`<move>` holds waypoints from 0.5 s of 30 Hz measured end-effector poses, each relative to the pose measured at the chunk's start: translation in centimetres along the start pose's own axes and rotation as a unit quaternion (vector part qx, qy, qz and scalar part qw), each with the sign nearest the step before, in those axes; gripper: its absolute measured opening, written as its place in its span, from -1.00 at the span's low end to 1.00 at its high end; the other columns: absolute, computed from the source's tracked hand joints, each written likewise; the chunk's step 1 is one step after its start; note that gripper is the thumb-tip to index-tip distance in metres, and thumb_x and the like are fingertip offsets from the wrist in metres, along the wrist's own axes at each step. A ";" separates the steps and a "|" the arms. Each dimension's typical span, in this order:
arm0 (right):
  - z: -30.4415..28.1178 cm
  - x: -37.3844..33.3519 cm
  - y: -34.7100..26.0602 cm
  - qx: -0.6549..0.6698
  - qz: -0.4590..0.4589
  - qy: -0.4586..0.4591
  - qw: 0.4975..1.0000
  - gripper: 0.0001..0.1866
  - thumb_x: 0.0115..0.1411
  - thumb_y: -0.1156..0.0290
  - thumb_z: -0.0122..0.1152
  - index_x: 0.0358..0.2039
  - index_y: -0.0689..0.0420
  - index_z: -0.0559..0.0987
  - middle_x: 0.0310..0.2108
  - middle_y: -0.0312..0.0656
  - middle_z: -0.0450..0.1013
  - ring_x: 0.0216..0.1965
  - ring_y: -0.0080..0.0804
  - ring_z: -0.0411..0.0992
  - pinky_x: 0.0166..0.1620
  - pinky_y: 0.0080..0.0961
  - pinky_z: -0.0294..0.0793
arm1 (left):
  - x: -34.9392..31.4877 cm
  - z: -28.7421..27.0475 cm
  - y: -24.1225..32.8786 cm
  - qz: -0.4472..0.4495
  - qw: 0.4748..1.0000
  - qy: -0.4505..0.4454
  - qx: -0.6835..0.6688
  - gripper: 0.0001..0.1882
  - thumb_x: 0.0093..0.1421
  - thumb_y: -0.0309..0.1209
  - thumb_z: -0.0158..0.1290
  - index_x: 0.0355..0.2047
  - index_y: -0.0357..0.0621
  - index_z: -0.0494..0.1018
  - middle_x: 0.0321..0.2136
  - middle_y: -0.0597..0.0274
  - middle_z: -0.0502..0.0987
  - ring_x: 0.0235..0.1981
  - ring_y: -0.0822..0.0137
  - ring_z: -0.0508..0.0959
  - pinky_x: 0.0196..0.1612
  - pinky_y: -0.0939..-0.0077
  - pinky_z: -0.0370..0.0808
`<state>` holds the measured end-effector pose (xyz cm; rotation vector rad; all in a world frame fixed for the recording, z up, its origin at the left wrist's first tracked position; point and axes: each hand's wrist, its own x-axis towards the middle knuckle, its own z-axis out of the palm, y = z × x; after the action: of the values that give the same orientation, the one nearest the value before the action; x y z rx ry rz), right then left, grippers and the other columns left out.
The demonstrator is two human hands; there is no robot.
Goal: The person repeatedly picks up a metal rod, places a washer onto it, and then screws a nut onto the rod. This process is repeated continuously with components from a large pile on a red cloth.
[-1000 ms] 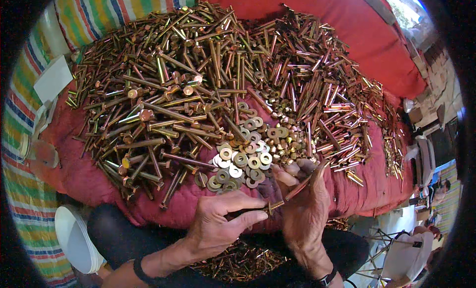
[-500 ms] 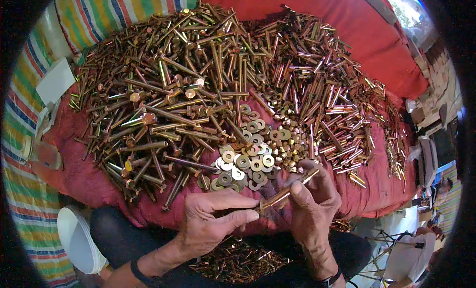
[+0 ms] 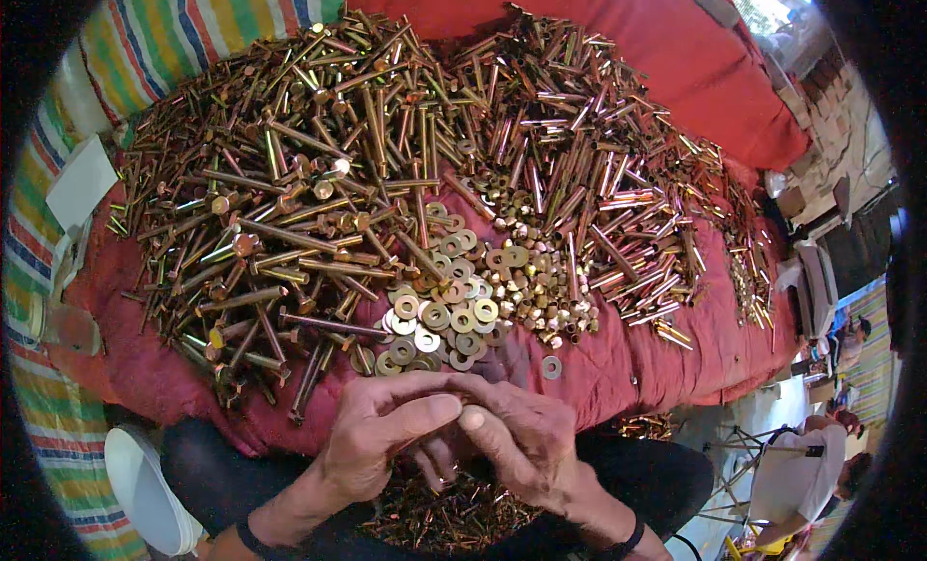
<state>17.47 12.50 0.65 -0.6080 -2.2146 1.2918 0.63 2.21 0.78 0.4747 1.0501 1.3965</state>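
Note:
My left hand (image 3: 372,435) and my right hand (image 3: 526,435) meet in front of the cloth, thumb tips side by side and fingers curled together. Whatever lies between them is hidden behind the thumbs and fingers. Just beyond my hands sits a heap of flat washers (image 3: 435,316), with one loose washer (image 3: 551,367) apart on its right. Small brass-coloured nuts (image 3: 541,291) adjoin the washers. Long hex-head bolts (image 3: 290,236) make a large pile at the left. Thin metal sleeves (image 3: 579,189) are heaped at the right.
Red cloth (image 3: 666,353) lies under the heaps. More finished-looking metal pieces (image 3: 454,513) lie below my hands, between my legs. A white round container (image 3: 145,493) stands at lower left, near a striped sheet (image 3: 58,387). People and a folding chair (image 3: 792,479) are at right.
My hands have come together and lower; the bolt with a sleeve seen between them before is out of sight. The view has shifted, and a lone washer shows on the cloth.

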 end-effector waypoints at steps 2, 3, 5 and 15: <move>-2.3 0.3 -0.3 -0.005 0.006 -0.020 1.000 -0.69 0.32 0.45 0.36 0.04 0.28 0.67 -0.30 -0.04 0.66 -0.37 -0.37 0.61 -0.25 -0.45 0.58 | 0.2 -0.3 0.4 -0.068 0.998 -0.009 0.000 -0.61 0.35 -0.34 0.21 0.02 -0.46 0.59 -0.35 0.06 0.69 -0.61 0.44 0.62 -0.64 0.65 0.49; -3.7 0.1 -0.6 -0.016 0.065 -0.006 0.998 -0.72 0.31 0.45 0.37 0.00 0.29 0.68 -0.30 -0.09 0.66 -0.35 -0.41 0.60 -0.22 -0.46 0.58 | 0.3 -0.3 0.5 -0.066 0.997 -0.011 0.031 -0.62 0.34 -0.37 0.23 0.03 -0.46 0.59 -0.37 0.07 0.69 -0.64 0.46 0.60 -0.66 0.67 0.46; -6.4 0.0 -0.8 -0.043 0.191 0.048 0.979 -0.78 0.28 0.43 0.40 -0.12 0.29 0.71 -0.37 -0.22 0.64 -0.39 -0.54 0.53 -0.27 -0.52 0.52 | 0.4 -0.3 0.5 -0.040 0.996 -0.020 0.072 -0.65 0.32 -0.45 0.24 0.04 -0.45 0.59 -0.45 0.12 0.68 -0.65 0.50 0.60 -0.67 0.70 0.43; -5.9 0.7 6.2 -0.342 0.032 0.107 0.933 -0.83 0.20 0.43 0.45 -0.27 0.25 0.67 -0.39 -0.04 0.63 -0.39 -0.19 0.63 -0.30 -0.31 0.60 | -0.2 -0.2 -0.6 0.006 0.999 0.012 0.050 -0.75 0.26 -0.55 0.23 -0.11 -0.49 0.64 -0.50 0.04 0.64 -0.69 0.39 0.54 -0.62 0.55 0.45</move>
<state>21.30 19.62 -2.22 -1.0202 -2.4429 0.4095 0.81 1.83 0.30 0.5393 1.1412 1.3682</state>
